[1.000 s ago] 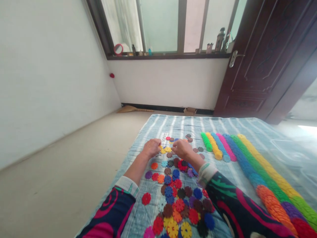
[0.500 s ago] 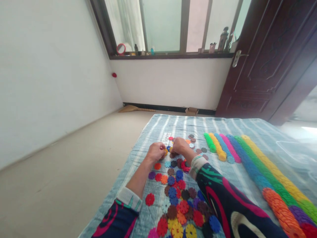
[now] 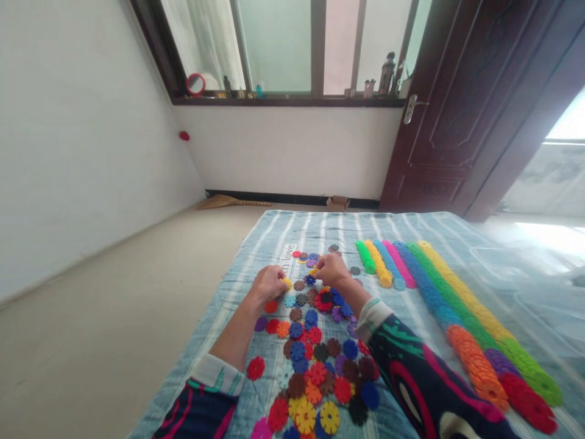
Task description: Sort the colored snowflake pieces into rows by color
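My left hand (image 3: 269,284) pinches a yellow notched plastic disc (image 3: 287,283) low over the cloth. To its right, my right hand (image 3: 333,270) has thumb and fingers closed on another yellow disc (image 3: 313,272), of which only the edge shows. A dark blue disc (image 3: 311,280) lies just below the right fingertips, and a brown disc (image 3: 298,285) lies between the hands. Loose notched discs of many colours spread toward me, among them a red disc (image 3: 255,368) off to the left and a yellow disc (image 3: 329,417) near the bottom.
On the striped blue cloth (image 3: 237,292), rows of stacked discs lie sorted by colour at the right, such as a green row (image 3: 365,256) and an orange row (image 3: 475,366). Clear plastic containers (image 3: 548,311) stand beyond them. A dark red door (image 3: 457,103) is behind.
My hands have moved farther apart, the right one shifting right with its yellow disc. The whole view has swung a little, so the table sits farther left in it.
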A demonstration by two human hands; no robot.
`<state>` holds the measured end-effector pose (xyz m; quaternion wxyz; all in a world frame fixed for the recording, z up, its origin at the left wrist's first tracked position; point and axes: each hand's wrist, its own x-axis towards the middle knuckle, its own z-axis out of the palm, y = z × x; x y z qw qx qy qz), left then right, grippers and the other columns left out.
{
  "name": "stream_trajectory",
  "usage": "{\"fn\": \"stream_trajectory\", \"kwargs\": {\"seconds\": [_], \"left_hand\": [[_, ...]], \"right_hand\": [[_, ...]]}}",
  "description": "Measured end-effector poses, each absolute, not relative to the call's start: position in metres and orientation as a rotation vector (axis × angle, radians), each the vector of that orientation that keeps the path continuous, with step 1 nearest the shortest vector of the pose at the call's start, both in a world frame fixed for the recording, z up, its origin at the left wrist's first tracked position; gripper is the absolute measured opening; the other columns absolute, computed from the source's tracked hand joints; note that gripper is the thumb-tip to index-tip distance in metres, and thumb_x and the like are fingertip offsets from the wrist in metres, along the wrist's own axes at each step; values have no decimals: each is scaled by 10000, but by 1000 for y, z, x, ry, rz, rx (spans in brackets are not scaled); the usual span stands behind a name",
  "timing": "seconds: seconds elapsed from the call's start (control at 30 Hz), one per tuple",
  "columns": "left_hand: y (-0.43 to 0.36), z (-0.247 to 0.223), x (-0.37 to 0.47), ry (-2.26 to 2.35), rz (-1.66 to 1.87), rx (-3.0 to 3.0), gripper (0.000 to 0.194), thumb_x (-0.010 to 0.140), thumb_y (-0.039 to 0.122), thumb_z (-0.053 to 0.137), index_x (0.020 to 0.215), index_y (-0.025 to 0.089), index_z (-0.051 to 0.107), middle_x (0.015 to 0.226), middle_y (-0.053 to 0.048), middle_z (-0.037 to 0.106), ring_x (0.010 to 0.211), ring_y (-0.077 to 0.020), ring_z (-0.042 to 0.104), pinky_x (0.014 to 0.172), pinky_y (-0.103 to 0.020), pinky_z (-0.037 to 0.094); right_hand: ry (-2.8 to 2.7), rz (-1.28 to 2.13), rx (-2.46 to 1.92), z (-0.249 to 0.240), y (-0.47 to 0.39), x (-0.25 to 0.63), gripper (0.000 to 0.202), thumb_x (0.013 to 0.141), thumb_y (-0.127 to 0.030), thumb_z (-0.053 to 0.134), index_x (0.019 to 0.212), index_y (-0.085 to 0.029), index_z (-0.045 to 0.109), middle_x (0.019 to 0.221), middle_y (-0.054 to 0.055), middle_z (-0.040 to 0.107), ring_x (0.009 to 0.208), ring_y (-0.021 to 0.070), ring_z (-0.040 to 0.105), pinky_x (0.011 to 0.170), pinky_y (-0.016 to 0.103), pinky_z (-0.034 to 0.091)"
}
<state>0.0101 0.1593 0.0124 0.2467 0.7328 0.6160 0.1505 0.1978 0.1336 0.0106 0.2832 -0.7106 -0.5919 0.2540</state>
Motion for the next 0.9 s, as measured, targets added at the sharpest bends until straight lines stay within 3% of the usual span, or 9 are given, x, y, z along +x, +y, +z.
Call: {"fn": "stream_trajectory", "kwargs": {"seconds": [0.13, 0.27, 0.4, 0.6, 0.73, 0.9], "left_hand": [[146, 16, 14, 1540, 585, 1774, 77, 644, 183, 611, 698, 167, 559, 497, 71, 539, 470, -100, 554, 468, -192, 406], [127, 20, 33, 1265, 753, 1507, 202, 570, 238, 702, 708, 159, 577, 538, 51, 590, 463, -103, 559, 464, -212, 442], [108, 24, 55, 1086, 675, 1476, 266, 510, 253, 759, 704, 148, 610, 533, 34, 609, 471, -104, 558, 474, -217, 443], [88, 28, 70, 937, 506, 1450, 266, 537, 239, 746, 762, 146, 639, 599, 24, 656, 560, -118, 603, 568, -232, 476], [81, 22, 82, 854, 446, 1445, 264, 525, 218, 742, 755, 145, 636, 591, 31, 645, 562, -118, 602, 578, -233, 474], [77, 20, 109, 855, 483, 1489, 330, 553, 217, 736, 850, 160, 605, 747, -7, 685, 670, -157, 657, 596, -248, 503]], "right_hand": [[-1457, 739, -1830, 14, 117, 203, 43, 677, -170, 687, 695, -154, 652, 565, -28, 611, 515, 97, 595, 475, 175, 395], [-1188, 1109, -1520, 18, 87, 206, 126, 658, -154, 695, 640, -163, 571, 443, -77, 515, 389, 72, 497, 398, 174, 355], [-1070, 1327, -1355, 20, 61, 212, 158, 624, -136, 709, 617, -164, 553, 416, -75, 525, 353, 72, 470, 367, 177, 329], [-1047, 1280, -1409, 14, 40, 229, 196, 618, -152, 733, 616, -175, 538, 430, -74, 538, 353, 77, 474, 361, 180, 331], [-1169, 1212, -1458, 7, 28, 238, 112, 642, -175, 721, 682, -167, 616, 476, -76, 538, 373, 79, 473, 384, 192, 354], [-1440, 860, -1672, 9, 19, 266, 51, 695, -157, 668, 725, -158, 709, 579, -30, 613, 510, 92, 550, 484, 191, 368]]}}
